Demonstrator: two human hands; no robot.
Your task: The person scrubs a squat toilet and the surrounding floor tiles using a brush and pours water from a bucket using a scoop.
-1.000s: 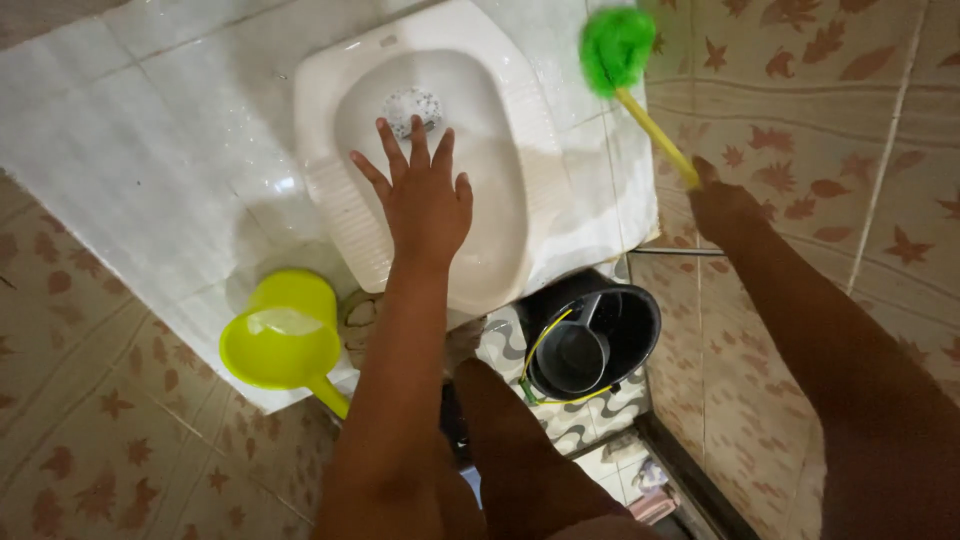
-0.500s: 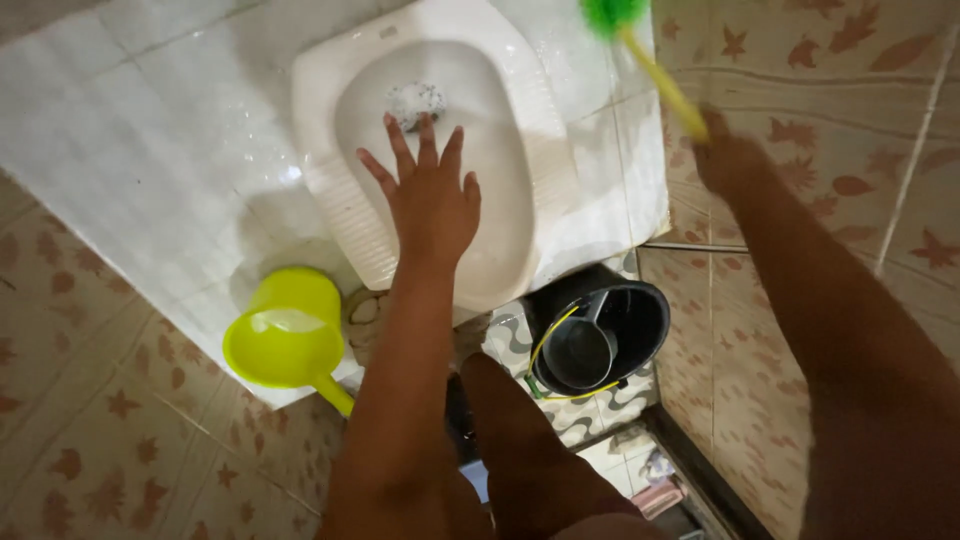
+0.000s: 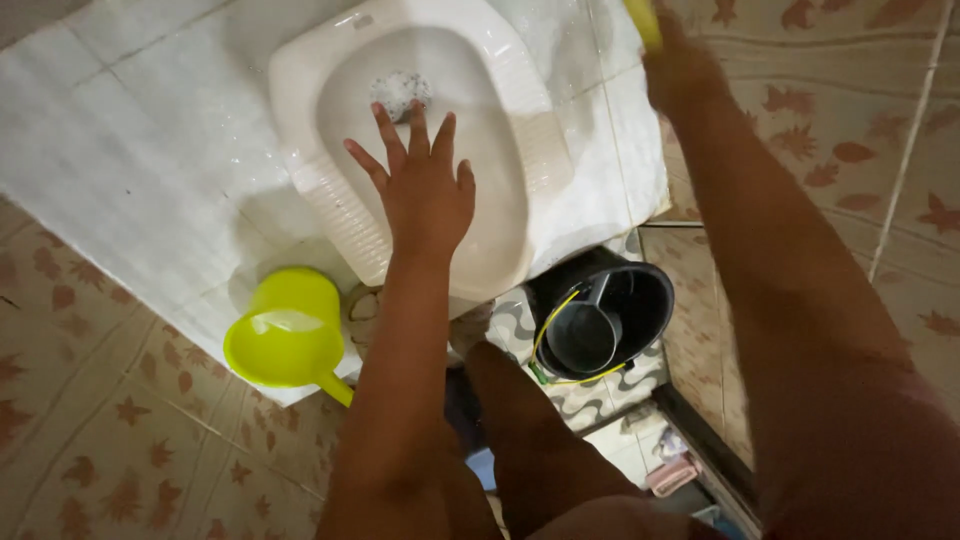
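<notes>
My left hand [image 3: 425,190] hovers flat with fingers spread over the white squat toilet pan [image 3: 330,195], holding nothing. My right hand [image 3: 680,70] is raised at the top right and is closed around the yellow handle of a toilet brush [image 3: 643,20]. Only a short piece of that handle shows; the green brush head is out of view above the frame. The pan sits in a raised white tiled platform [image 3: 150,150], and foam lies at its drain hole [image 3: 400,90].
A lime-green plastic scoop jug [image 3: 285,330] stands on the platform's near edge. A black bucket [image 3: 640,290] with a dark dipper inside sits on the patterned floor to the right. Beige leaf-patterned tiles [image 3: 850,150] cover the walls. My legs fill the bottom of the view.
My right hand has lifted the brush up and away, taking its green head out of the frame. My left hand stays spread over the pan, hardly shifted.
</notes>
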